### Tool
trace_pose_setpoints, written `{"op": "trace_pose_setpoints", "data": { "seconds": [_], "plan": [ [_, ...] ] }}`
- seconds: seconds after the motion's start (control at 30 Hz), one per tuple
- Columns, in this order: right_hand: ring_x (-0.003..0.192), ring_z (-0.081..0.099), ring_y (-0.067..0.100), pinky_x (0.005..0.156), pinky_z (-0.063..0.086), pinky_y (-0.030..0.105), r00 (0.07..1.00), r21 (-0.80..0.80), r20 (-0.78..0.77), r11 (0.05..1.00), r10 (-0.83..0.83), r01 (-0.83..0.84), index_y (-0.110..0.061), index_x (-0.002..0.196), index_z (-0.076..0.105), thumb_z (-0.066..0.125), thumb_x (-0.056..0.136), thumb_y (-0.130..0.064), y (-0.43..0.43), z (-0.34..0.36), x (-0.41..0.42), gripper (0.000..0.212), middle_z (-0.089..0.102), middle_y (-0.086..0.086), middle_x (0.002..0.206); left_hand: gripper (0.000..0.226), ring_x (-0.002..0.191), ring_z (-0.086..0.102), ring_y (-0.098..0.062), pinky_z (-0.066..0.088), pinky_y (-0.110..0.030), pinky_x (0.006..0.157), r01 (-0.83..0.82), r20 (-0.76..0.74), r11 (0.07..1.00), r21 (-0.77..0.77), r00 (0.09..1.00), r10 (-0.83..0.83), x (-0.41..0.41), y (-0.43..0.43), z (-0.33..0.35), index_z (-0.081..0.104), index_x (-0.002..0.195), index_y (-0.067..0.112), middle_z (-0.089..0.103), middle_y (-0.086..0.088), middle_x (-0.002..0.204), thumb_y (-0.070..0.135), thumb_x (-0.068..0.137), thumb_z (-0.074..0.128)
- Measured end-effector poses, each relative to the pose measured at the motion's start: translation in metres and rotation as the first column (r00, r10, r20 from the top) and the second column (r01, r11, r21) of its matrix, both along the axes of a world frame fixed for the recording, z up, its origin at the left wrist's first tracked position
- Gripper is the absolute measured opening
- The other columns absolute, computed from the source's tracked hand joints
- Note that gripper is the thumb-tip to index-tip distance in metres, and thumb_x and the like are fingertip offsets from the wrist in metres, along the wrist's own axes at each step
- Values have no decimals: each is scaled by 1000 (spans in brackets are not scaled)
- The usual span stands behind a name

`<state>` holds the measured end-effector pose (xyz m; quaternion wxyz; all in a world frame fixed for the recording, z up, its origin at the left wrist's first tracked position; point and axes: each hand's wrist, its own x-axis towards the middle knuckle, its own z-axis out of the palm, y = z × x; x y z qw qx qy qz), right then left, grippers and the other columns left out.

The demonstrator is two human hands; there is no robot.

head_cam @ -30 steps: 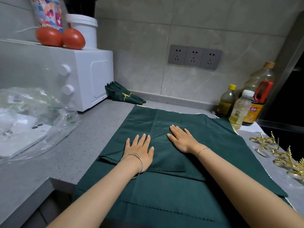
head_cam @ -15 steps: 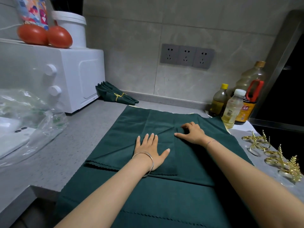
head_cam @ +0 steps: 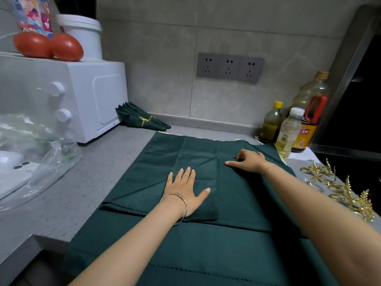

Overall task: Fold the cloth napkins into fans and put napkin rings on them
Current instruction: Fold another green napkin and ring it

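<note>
A dark green cloth napkin (head_cam: pixel 144 188) lies partly folded on top of more spread green napkins (head_cam: pixel 206 254) on the grey counter. My left hand (head_cam: pixel 185 188) presses flat on the folded part, fingers straight. My right hand (head_cam: pixel 247 162) sits just right of the upright fold line, its fingers curled and pinching the cloth, thumb stretched left. Several gold leaf-shaped napkin rings (head_cam: pixel 340 188) lie at the right on the counter. Finished fan-folded napkins with a gold ring (head_cam: pixel 142 118) rest against the back wall.
A white appliance (head_cam: pixel 92 96) with two tomatoes (head_cam: pixel 66 47) and a white tub on top stands at the left. A clear plastic bag (head_cam: pixel 37 153) lies in front of it. Oil and sauce bottles (head_cam: pixel 288 135) stand at the back right. The counter edge (head_cam: pixel 51 238) runs near left.
My right hand slid right across the napkin and its flat fingers curled onto the cloth. My left hand stayed pressed flat on the folded part.
</note>
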<state>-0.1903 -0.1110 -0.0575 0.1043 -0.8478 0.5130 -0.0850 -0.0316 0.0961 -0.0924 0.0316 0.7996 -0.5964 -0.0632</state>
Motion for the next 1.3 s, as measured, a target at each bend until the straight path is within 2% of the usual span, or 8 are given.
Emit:
{"op": "trace_pose_setpoints", "data": {
  "seconds": [0.23, 0.3, 0.43, 0.5, 0.63, 0.77, 1.0, 1.3],
  "plan": [
    [115, 53, 25, 104, 27, 39, 977, -129, -148, 982, -156, 137, -22, 110, 62, 57, 89, -45, -15, 16, -97, 32, 63, 3, 117, 64, 147, -13, -19, -11, -43, 117, 24, 22, 999, 48, 999, -25, 0, -3, 2, -7, 151, 35, -14, 0, 159, 62, 95, 11],
    [109, 55, 26, 97, 36, 38, 975, -182, -142, 973, -170, 143, -20, 106, 65, 62, 87, -37, -13, 18, -118, 26, 65, 5, 111, 58, 146, -14, -22, -11, -44, 117, 40, 40, 996, 76, 998, -43, -2, -4, 4, -7, 150, 39, -15, -3, 159, 57, 97, 11],
    [79, 59, 26, 63, 45, 32, 987, -262, 98, 953, -131, 153, -11, 80, 68, 69, 84, -26, 17, 25, -127, 15, 65, 5, 75, 54, 147, -10, -18, -8, -41, 119, 119, 29, 992, 40, 992, -121, -15, -9, 7, -3, 153, 29, -9, 3, 160, 40, 102, 13],
    [70, 60, 23, 60, 45, 31, 965, -288, 252, 948, -65, 139, -9, 79, 71, 71, 83, -26, 45, 24, -117, 17, 66, 3, 70, 53, 147, -8, -17, -7, -40, 119, 140, -21, 990, 11, 990, -140, -24, -9, 6, 0, 153, 27, -7, 5, 160, 38, 103, 14],
    [75, 66, 14, 65, 48, 29, 917, -339, 382, 941, 115, 23, -16, 90, 76, 71, 83, -29, 118, 6, -91, 15, 74, -3, 86, 53, 147, -6, -15, -5, -40, 119, 154, -43, 988, -23, 987, -155, -34, -8, 4, 1, 153, 24, -5, 6, 160, 38, 103, 14],
    [78, 65, 17, 58, 50, 32, 940, -527, 222, 843, 260, -109, -23, 83, 73, 65, 87, -34, 166, -14, -67, 14, 71, -6, 80, 51, 147, -5, -14, -5, -39, 119, 149, -50, 988, -40, 987, -151, -34, -7, 3, 2, 153, 25, -3, 7, 160, 34, 104, 12],
    [57, 60, 9, 42, 43, 18, 946, -697, 37, 686, 323, -207, -31, 66, 72, 62, 73, -37, 187, -32, -44, 14, 64, -14, 62, 51, 147, -4, -13, -5, -40, 119, 154, -85, 986, -67, 984, -159, -33, -5, 3, 4, 153, 25, 0, 8, 160, 38, 103, 10],
    [58, 57, 6, 41, 39, 17, 947, -696, 49, 691, 317, -196, -31, 64, 69, 58, 77, -39, 198, -45, -49, 19, 63, -17, 65, 51, 147, -5, -15, -5, -41, 119, 187, -67, 981, -49, 980, -190, -32, -4, 1, 1, 151, 38, 0, 7, 161, 47, 101, 12]
  ]
}}
